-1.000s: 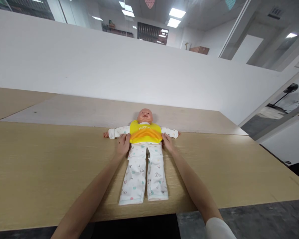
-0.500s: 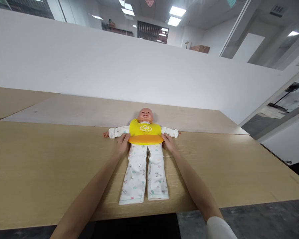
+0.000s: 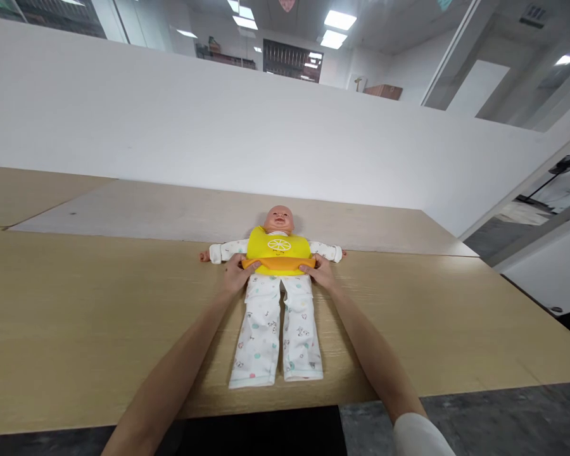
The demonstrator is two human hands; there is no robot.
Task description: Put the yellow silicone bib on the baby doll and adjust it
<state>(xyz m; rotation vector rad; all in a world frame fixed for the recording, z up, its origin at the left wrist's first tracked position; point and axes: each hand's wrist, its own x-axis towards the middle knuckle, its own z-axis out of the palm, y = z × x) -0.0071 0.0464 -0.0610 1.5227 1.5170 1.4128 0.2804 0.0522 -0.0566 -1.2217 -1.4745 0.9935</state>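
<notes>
Thumbs of the left hand and right hand have moved inward from the side edges of a yellow bib to press on its lower front. Its orange pocket stretches sideways between them, each end pinched between thumb and fingers. Printed with a white citrus slice, the bib lies over the chest of a baby doll, on its back with arms spread and head toward the wall. Below the bib, patterned white trousers lie flat, legs slightly apart, hems near the front edge of the wooden table. A white wall rises behind, topped by glass.

Shaping the pocket appears to be the step in hand; it would call for an even, gentle pull from both sides, thumbs level along the lip, without dragging the neckline against the doll's chin or rucking the cloth beneath.

Half a second earlier, the thumbs sat outside the pocket, whose front showed as a smooth band; now its lip looks drawn wider and bent under the thumbs. Doll and trousers show no clear shift.
</notes>
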